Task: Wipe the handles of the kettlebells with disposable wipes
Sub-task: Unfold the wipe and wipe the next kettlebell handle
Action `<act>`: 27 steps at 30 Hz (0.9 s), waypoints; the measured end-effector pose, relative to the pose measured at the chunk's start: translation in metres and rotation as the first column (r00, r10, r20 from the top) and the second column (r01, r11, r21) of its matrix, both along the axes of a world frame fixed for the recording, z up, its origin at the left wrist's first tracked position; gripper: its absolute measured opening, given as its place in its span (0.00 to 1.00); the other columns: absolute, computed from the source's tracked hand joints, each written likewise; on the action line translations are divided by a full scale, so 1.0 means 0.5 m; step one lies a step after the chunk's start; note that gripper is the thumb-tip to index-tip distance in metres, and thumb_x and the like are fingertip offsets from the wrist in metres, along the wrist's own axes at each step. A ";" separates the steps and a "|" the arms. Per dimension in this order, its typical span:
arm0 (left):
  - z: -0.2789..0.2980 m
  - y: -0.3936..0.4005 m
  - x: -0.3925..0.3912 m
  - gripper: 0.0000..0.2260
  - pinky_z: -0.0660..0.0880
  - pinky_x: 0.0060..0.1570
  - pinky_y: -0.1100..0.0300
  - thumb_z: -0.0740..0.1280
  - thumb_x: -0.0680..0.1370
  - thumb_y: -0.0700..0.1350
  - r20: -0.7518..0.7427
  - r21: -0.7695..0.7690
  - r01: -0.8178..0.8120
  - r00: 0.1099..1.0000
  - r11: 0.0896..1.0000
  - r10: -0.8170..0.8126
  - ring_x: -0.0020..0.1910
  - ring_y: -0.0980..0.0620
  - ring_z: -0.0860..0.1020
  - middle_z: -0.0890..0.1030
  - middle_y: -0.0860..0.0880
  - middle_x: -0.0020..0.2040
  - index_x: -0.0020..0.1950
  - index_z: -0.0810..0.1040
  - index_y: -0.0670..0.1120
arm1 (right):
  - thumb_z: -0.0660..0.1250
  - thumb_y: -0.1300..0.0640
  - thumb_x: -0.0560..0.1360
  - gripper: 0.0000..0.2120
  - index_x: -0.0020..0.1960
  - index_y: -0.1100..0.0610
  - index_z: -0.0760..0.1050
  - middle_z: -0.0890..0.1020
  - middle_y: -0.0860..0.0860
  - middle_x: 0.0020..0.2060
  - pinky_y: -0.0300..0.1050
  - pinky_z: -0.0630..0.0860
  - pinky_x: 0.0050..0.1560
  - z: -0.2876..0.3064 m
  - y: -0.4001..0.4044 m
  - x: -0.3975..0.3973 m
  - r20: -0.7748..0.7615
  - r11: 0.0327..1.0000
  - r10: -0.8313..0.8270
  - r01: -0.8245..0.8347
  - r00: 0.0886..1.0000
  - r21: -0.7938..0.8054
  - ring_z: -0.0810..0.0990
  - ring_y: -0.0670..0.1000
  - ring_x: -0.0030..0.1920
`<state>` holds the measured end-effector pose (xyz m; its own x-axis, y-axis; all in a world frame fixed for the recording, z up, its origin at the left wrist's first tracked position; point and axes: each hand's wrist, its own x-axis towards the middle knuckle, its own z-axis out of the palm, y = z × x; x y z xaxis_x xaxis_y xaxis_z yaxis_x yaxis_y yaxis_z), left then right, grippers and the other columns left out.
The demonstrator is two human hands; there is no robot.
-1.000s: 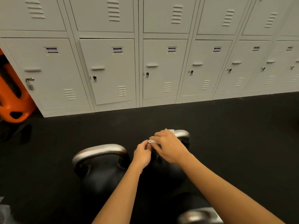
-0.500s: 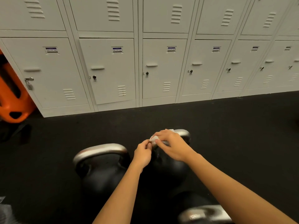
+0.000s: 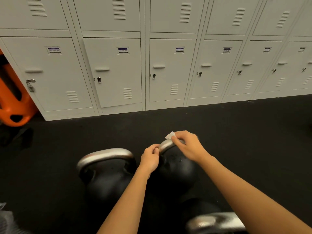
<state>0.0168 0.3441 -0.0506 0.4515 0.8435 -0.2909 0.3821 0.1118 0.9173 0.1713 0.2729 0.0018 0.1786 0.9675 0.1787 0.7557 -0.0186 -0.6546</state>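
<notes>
Your right hand (image 3: pixel 189 146) pinching a white wipe (image 3: pixel 169 135) onto the far kettlebell's steel handle (image 3: pixel 166 145), your left hand (image 3: pixel 150 157) curled closed beside it, nearer kettlebell (image 3: pixel 108 169) left on the black floor (image 3: pixel 244 135).

**Two bare forearms, nothing worn**

Both arms enter from the lower edge of the view and are bare along their whole visible length. No sleeve, cuff or fabric covers either forearm. The left hand (image 3: pixel 150 158) wears no glove, ring or band that can be made out, and its wrist carries no watch or strap. The right hand (image 3: pixel 189 146) is equally uncovered, with a plain wrist behind it. The forearms are slim and smooth, tapering evenly toward the wrists. Nails are too small to judge. No marks, tattoos or plasters show on any visible part of either limb.
</notes>
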 end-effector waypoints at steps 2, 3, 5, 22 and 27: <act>-0.001 0.000 0.001 0.13 0.74 0.60 0.50 0.53 0.84 0.46 0.003 -0.005 -0.006 1.000 1.000 0.006 0.56 0.51 0.76 0.79 0.49 0.56 0.61 0.75 0.55 | 0.58 0.52 0.81 0.17 0.42 0.59 0.80 0.82 0.53 0.41 0.52 0.77 0.52 0.002 0.004 -0.009 0.052 1.000 -0.006 0.006 0.999 0.001 0.79 0.51 0.44; -0.001 0.000 0.001 0.12 0.74 0.60 0.50 0.54 0.84 0.46 0.007 -0.008 -0.007 1.000 1.000 0.008 0.55 0.50 0.77 0.79 0.48 0.56 0.60 0.75 0.55 | 0.59 0.52 0.82 0.16 0.47 0.58 0.82 0.83 0.52 0.46 0.48 0.75 0.58 0.002 0.001 -0.018 0.081 1.000 0.010 -0.010 0.997 -0.001 0.80 0.50 0.50; 0.000 0.000 -0.001 0.12 0.74 0.59 0.50 0.54 0.84 0.46 0.015 -0.024 -0.010 1.000 1.000 0.011 0.56 0.49 0.77 0.79 0.48 0.56 0.60 0.75 0.55 | 0.60 0.52 0.82 0.13 0.60 0.52 0.81 0.81 0.47 0.58 0.42 0.65 0.70 -0.005 -0.008 -0.029 0.116 0.998 0.060 -0.063 0.991 0.023 0.75 0.43 0.62; 0.001 -0.006 0.003 0.13 0.71 0.65 0.50 0.55 0.83 0.44 0.089 -0.085 -0.026 0.995 0.996 0.034 0.59 0.52 0.75 0.78 0.50 0.59 0.63 0.76 0.53 | 0.59 0.57 0.81 0.23 0.76 0.49 0.62 0.59 0.46 0.77 0.46 0.44 0.78 -0.028 -0.045 -0.014 0.524 0.926 0.375 -0.341 0.765 -0.165 0.44 0.43 0.78; 0.002 -0.009 0.002 0.13 0.71 0.61 0.55 0.54 0.84 0.44 0.076 -0.044 -0.027 0.997 0.999 0.030 0.58 0.53 0.74 0.77 0.50 0.60 0.62 0.75 0.52 | 0.57 0.57 0.82 0.22 0.76 0.48 0.62 0.56 0.42 0.76 0.38 0.42 0.75 0.004 -0.039 -0.001 0.560 0.902 0.431 -0.360 0.708 -0.239 0.43 0.40 0.75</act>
